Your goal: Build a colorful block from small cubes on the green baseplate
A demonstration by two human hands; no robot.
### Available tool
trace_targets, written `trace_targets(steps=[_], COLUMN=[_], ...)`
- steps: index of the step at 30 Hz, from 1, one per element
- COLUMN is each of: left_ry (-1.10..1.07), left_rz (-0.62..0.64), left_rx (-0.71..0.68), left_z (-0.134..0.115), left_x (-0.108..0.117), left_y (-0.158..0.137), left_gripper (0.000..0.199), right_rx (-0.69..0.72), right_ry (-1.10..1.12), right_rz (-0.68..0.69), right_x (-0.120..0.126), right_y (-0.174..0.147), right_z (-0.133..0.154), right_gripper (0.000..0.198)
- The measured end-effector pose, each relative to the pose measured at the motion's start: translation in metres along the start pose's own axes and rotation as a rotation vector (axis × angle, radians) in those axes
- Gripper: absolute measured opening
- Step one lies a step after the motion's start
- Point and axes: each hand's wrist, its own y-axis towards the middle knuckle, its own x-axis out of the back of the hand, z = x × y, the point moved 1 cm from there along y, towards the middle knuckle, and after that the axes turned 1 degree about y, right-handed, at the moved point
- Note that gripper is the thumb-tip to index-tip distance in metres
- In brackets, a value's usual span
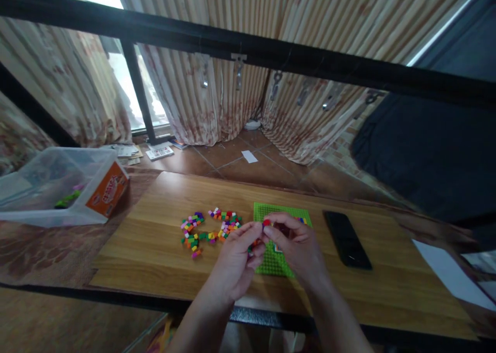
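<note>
Both hands meet above a green studded baseplate [267, 266] on the wooden board. Between the fingertips sits a small red toy brick [266, 223], with a darker piece just under it that I cannot make out clearly. My left hand [241, 255] is closed, its thumb and index finger pinching at the brick from the left. From the right, my right hand [296, 242] pinches the same brick. A few coloured bricks [301, 220] show on the baseplate, partly hidden behind my right hand. Many loose small bricks [191, 239] lie scattered to the left of my left hand.
A black phone [347, 239] lies right of the baseplate. On the left stands a clear plastic bin [77, 208] with an orange label and some green pieces inside. White paper [451, 270] is at the right. A dark metal rail [248, 43] crosses in front of the curtains [201, 105].
</note>
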Motion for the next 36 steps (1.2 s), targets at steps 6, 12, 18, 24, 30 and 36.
trace_targets(steps=[6,12,18,24,30,36], left_ry=[0.076,0.133,0.153,0.136,0.149,0.171], left_rz=[0.008,0.014,-0.073,-0.216,-0.204,-0.186], left_rx=[0.02,0.051,0.044,-0.022,0.0,0.007], left_z=[0.001,0.0,-0.003,-0.006,-0.002,0.003], left_x=[-0.003,-0.003,-0.004,0.003,0.0,-0.001], left_y=[0.005,0.009,0.011,0.016,0.017,0.019], left_gripper=[0.027,0.03,0.029,0.029,0.027,0.026], right_rx=[0.011,-0.082,-0.129,-0.087,-0.156,-0.083], right_ry=[0.062,0.121,0.155,-0.117,-0.29,-0.605], right_rz=[0.076,0.127,-0.051,-0.315,-0.056,0.001], right_x=[0.012,0.014,0.038,0.088,0.075,0.059], right_y=[0.006,0.011,0.02,0.023,0.018,0.021], right_z=[0.003,-0.004,-0.003,-0.003,-0.014,-0.023], right_gripper=[0.006,0.006,0.01,0.011,0.008,0.012])
